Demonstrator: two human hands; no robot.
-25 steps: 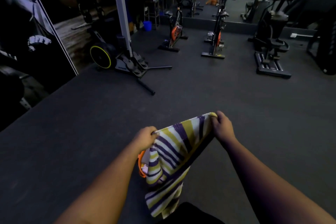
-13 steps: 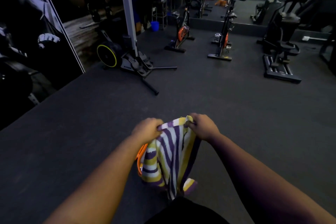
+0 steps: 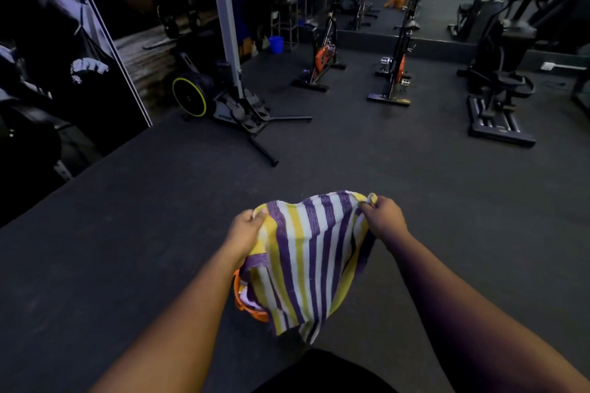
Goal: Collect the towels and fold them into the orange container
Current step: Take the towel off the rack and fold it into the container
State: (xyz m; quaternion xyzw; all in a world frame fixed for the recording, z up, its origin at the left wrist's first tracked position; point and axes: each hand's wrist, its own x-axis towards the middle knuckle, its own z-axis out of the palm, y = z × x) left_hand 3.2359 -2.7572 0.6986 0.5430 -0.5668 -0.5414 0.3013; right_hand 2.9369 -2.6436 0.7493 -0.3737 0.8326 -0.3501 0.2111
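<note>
Two hands carry the work: our left hand [image 3: 245,230] pinches one top corner of the striped towel [image 3: 306,262], and our right hand [image 3: 384,220] pinches the other, fingers curled round the cloth on both sides. We hold the corners apart and level so the cloth hangs open between them, which we judge readies it for a fold, since an even top edge lets the halves meet squarely. Its upper edge runs from left to right between our hands, sagging a little in the middle, while the stripes and the long axis run downward toward our body, the free lower edge hanging loose. Below the towel, near our left forearm, the orange container [image 3: 244,305] shows only part of its rim on the dark floor [image 3: 127,249]; the cloth hides the rest, so the towel hangs directly over it. Exercise bikes [image 3: 322,54] stand well apart across the floor.
</note>
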